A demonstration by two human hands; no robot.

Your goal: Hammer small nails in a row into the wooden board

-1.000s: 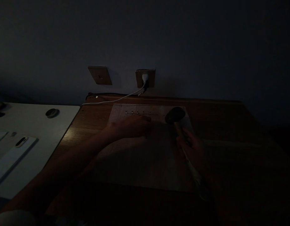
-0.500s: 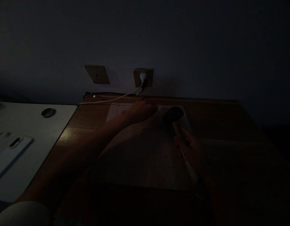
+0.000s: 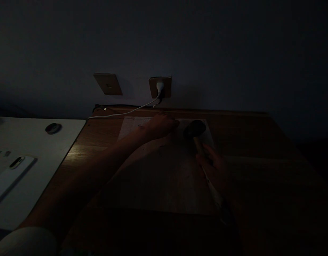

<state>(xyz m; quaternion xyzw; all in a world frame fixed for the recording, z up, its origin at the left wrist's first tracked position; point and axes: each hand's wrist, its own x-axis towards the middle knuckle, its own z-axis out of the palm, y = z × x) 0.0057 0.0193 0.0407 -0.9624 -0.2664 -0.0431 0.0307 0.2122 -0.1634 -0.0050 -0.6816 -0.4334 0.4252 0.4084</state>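
In the dim light my right hand is closed round the handle of a mallet. Its dark, rounded head is at the top, just to the right of my left hand. My left hand is closed, with its fingers bent over the far part of a pale, thin sheet. Whatever those fingers pinch is too dark and small to make out. The sheet lies flat on a wooden tabletop, and faint small marks show on it near my left wrist.
A white board or table on the left carries a phone and a small round dark object. Behind the tabletop, a white cable runs to a plug in a wall socket. A second wall plate is beside it.
The whole view has shifted very slightly. My left hand stays at the far part of the sheet, and the mallet stays in my right hand in nearly the same place.
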